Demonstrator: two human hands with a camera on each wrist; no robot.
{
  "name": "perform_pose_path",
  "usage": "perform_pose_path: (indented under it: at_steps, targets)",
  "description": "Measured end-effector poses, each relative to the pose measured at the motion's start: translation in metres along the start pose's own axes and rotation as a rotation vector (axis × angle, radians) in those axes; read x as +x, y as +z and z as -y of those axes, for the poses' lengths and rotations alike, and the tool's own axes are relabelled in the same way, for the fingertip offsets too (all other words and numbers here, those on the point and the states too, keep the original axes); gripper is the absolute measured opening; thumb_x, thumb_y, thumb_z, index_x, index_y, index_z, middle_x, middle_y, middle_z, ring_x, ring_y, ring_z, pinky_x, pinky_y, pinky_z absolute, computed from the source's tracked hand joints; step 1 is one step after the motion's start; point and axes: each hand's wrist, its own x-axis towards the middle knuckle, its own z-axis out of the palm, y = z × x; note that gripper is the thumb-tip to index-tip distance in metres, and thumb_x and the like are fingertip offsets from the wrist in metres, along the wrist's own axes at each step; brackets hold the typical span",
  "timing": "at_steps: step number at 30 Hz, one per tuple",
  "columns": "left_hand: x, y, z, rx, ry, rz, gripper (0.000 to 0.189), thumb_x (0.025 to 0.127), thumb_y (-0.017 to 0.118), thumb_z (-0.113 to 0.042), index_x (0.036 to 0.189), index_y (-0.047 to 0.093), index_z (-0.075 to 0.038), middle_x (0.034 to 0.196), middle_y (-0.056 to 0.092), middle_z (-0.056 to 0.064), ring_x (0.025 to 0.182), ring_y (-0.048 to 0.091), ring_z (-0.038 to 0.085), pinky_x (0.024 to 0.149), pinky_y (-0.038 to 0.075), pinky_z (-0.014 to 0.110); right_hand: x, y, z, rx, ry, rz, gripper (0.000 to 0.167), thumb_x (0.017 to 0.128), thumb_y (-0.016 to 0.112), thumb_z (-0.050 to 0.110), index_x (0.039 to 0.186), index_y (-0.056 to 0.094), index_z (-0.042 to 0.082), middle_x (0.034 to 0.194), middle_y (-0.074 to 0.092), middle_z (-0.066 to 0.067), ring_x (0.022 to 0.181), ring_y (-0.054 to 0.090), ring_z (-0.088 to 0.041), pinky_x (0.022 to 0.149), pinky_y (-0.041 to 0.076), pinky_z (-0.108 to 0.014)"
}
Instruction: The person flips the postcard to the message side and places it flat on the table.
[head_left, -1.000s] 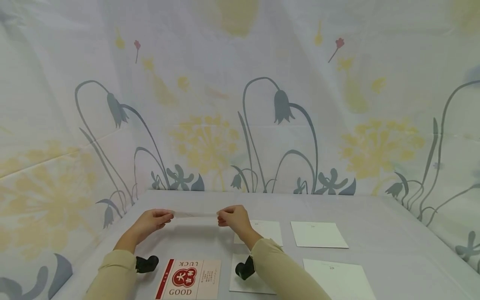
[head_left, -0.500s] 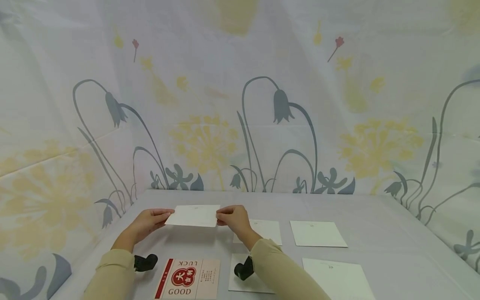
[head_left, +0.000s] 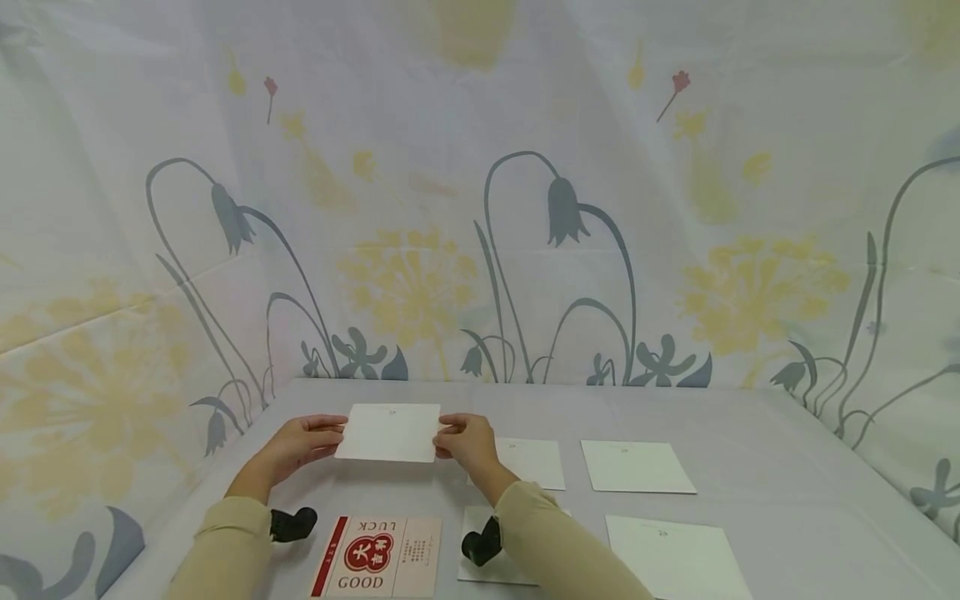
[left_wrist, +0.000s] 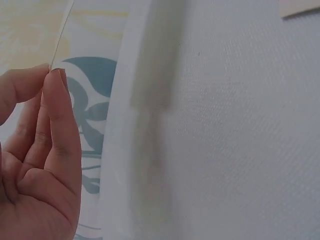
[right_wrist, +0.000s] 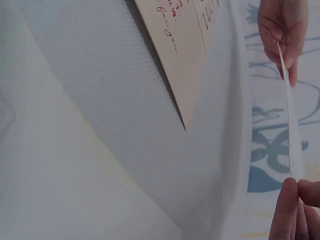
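A white card with a small mark near its top edge is held up above the far left part of the table, its broad face toward the head camera. My left hand pinches its left edge between thumb and fingers. At the right edge my right hand pinches it the same way. The left wrist view shows the card edge-on as a thin strip between the fingertips. In the right wrist view both hands hold the thin card at opposite ends.
A pink and red card printed GOOD LUCK lies near the front. To the right lie white cards: one at the back, one in front, and two partly behind my right arm. A flower-patterned cloth hangs behind the table.
The held card was nearly edge-on to the head camera a second ago; it has tilted up so its white face shows fully. Both hands stay almost in place.
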Motion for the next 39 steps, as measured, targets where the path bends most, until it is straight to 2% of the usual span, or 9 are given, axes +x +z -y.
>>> perform_pose_path:
  at_steps: [3, 15, 22, 26, 33, 39]
  targets:
    - [-0.001, 0.002, 0.001, 0.002, -0.012, 0.000, 0.044, 0.089, 0.062, -0.007, 0.127, 0.048, 0.010, 0.109, 0.061, 0.014, 0.092, 0.060, 0.016, 0.082, 0.052, 0.032, -0.001, 0.000, -0.002, 0.003, 0.021, 0.011, 0.032, 0.075, 0.067, -0.011, 0.107, 0.062, -0.009, 0.077, 0.061, -0.009, 0.058, 0.061, -0.012, 0.059, 0.056, -0.028]
    - [-0.005, 0.012, 0.005, 0.138, -0.060, -0.008, 0.045, 0.084, 0.067, -0.005, 0.124, 0.051, 0.010, 0.112, 0.058, 0.022, 0.085, 0.061, 0.019, 0.074, 0.054, 0.034, -0.004, 0.000, -0.010, -0.069, 0.095, 0.040, 0.037, 0.074, 0.067, -0.012, 0.110, 0.060, -0.009, 0.074, 0.058, -0.008, 0.056, 0.061, -0.014, 0.057, 0.055, -0.028]
    - [-0.002, 0.013, 0.011, 0.195, -0.058, 0.014, 0.049, 0.079, 0.070, -0.004, 0.123, 0.052, 0.009, 0.114, 0.056, 0.024, 0.087, 0.061, 0.021, 0.074, 0.054, 0.034, -0.003, -0.001, -0.013, -0.118, 0.130, 0.083, 0.039, 0.074, 0.067, -0.009, 0.112, 0.059, -0.009, 0.075, 0.059, -0.009, 0.059, 0.062, -0.014, 0.058, 0.055, -0.027]
    - [-0.003, 0.013, 0.012, 0.223, -0.056, 0.038, 0.047, 0.080, 0.071, -0.005, 0.121, 0.053, 0.010, 0.109, 0.058, 0.022, 0.085, 0.061, 0.020, 0.072, 0.054, 0.031, -0.003, -0.002, -0.013, -0.165, 0.146, 0.113, 0.037, 0.074, 0.068, -0.007, 0.110, 0.060, -0.008, 0.076, 0.061, -0.008, 0.059, 0.062, -0.013, 0.058, 0.054, -0.026]
    - [-0.005, 0.019, 0.008, 0.257, -0.103, -0.026, 0.040, 0.080, 0.068, 0.001, 0.117, 0.056, 0.012, 0.096, 0.063, 0.012, 0.079, 0.059, 0.016, 0.070, 0.054, 0.032, -0.005, -0.002, -0.012, -0.167, 0.161, 0.138, 0.033, 0.075, 0.067, -0.007, 0.107, 0.061, -0.011, 0.079, 0.062, -0.008, 0.060, 0.065, -0.014, 0.059, 0.054, -0.024]
    - [-0.005, 0.022, 0.006, 0.261, -0.111, -0.046, 0.038, 0.080, 0.068, 0.002, 0.114, 0.056, 0.013, 0.091, 0.064, 0.010, 0.073, 0.059, 0.014, 0.066, 0.054, 0.029, -0.006, -0.002, -0.014, -0.167, 0.168, 0.129, 0.033, 0.076, 0.067, -0.007, 0.107, 0.061, -0.012, 0.080, 0.061, -0.010, 0.061, 0.065, -0.014, 0.060, 0.054, -0.024]
